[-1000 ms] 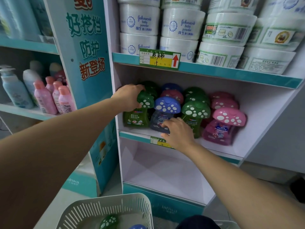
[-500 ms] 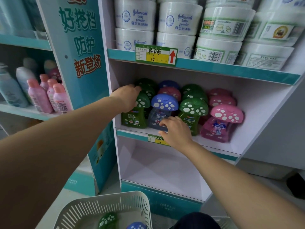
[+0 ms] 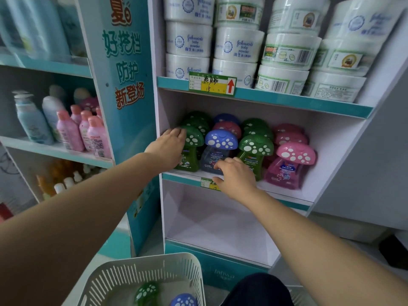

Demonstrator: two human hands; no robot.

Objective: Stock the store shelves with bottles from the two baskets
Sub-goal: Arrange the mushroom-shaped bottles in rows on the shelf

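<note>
We see white powder tubs (image 3: 240, 47) stacked above and pink bottles (image 3: 88, 133) on the left unit. Our left hand (image 3: 167, 144) lays near-straight fingers on the front green bottle (image 3: 192, 149), at its mushroom cap. Our right hand (image 3: 236, 175) curls round the base of the blue bottle (image 3: 219, 146) beside it. Both stand at the front of the middle shelf (image 3: 284, 193). The floor basket (image 3: 141, 265) holds more bottles (image 3: 146, 291).

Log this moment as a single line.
left hand touching front green bottle | right hand at blue bottle | both on shelf | basket holds more bottles
</note>
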